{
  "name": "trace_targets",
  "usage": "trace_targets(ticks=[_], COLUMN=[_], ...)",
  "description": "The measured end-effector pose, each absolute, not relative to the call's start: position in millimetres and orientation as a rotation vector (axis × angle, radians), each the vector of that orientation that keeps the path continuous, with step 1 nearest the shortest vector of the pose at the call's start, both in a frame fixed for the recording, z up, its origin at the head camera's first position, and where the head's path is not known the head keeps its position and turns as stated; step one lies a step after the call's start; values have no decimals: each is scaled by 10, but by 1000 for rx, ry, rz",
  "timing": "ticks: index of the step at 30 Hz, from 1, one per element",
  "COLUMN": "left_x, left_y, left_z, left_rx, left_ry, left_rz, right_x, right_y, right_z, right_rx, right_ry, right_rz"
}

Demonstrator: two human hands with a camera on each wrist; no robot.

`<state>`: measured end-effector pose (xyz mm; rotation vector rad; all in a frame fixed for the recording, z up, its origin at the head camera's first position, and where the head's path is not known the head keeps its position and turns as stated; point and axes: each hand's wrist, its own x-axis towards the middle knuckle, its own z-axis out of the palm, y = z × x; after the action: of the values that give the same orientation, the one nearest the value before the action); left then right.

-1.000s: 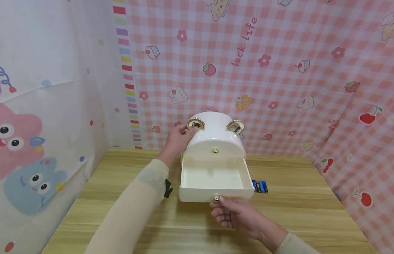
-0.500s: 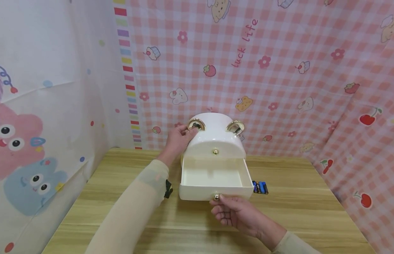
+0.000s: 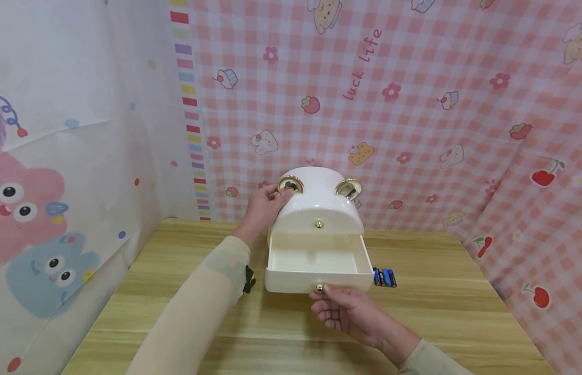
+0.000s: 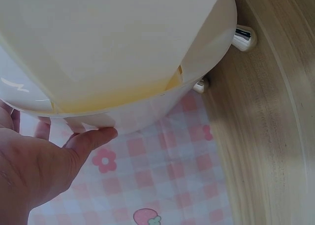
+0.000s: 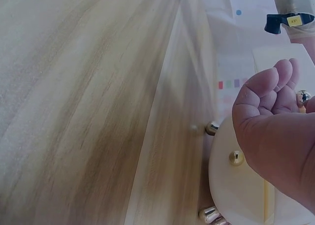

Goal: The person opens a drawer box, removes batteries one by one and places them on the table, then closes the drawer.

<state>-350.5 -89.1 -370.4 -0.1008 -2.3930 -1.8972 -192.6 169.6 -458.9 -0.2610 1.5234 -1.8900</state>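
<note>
A glossy white drawer cabinet (image 3: 314, 179) with two gold rings on top stands at the back of the table. Its drawer (image 3: 314, 255) is pulled out, showing its white inside. My right hand (image 3: 361, 317) pinches the gold knob (image 3: 320, 287) on that drawer's front between thumb and forefinger. My left hand (image 3: 262, 208) grips the cabinet's upper left side, its thumb on top by the left gold ring (image 3: 291, 183). In the right wrist view, another gold knob (image 5: 236, 158) sits on a rounded front beneath the drawer. One more knob (image 3: 319, 224) is above it.
Several blue and black batteries (image 3: 385, 277) lie on the table right of the drawer. Patterned cloth (image 3: 314, 125) hangs behind the wooden table (image 3: 441, 291) and along both sides. The cabinet stands on short metallic feet (image 4: 243, 38).
The drawer has slid slightly inward toward the cabinet, with my right hand moving along on its knob. My left hand has kept its place on the cabinet.
</note>
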Motion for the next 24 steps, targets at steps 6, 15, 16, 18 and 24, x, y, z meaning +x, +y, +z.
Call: trace_targets(ticks=[6,15,16,18,24], left_x=[-3483,-3486,-3486,-3486,-3494], left_y=[-890,-889,-889,-889,-884], left_z=[-3691,-3697,-3697,-3698,-3698], left_rx=[-106,-78,-77,-76,-84], left_ry=[-2410,-2415,-2416,-2422,-2423], left_rz=[-1878,-1905,-1904,-1896,-1879], right_x=[-1960,-2033,-2040,-2053,-2091], right_y=[1695,1686,1686,1687,1688], right_z=[-4601,-4609,-4610,-4611,-4613], right_rx=[-273,-279,-276,-272,-260], right_ry=[1520,1546,1548,1550,1559], right_rz=[-1904,-1894,-1893,-1891,-1897])
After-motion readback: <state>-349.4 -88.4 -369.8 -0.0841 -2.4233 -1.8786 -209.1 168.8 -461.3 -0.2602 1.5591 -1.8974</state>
